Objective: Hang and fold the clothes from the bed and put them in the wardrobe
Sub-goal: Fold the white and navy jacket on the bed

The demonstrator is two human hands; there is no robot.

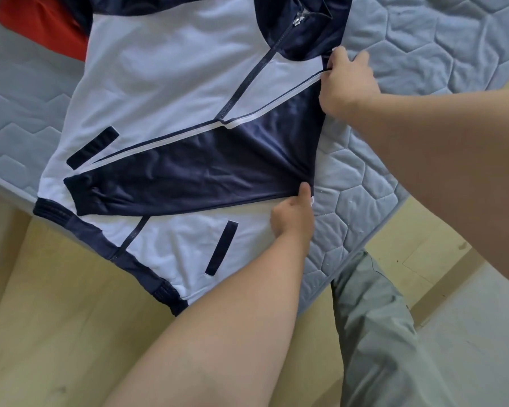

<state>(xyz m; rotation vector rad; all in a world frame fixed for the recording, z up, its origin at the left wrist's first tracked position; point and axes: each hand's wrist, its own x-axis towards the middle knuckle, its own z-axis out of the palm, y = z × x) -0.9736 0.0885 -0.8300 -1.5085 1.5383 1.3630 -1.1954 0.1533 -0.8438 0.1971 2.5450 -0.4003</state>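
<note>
Your left hand (294, 214) and right hand (347, 83) pinch the jacket (159, 83) at its right edge; its navy sleeve (188, 171) runs leftward

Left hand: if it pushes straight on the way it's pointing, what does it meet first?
The navy sleeve folded across the jacket; the left hand pinches it at the fold. Further on is the right hand, gripping the jacket's shoulder, though depth is unclear.
</note>
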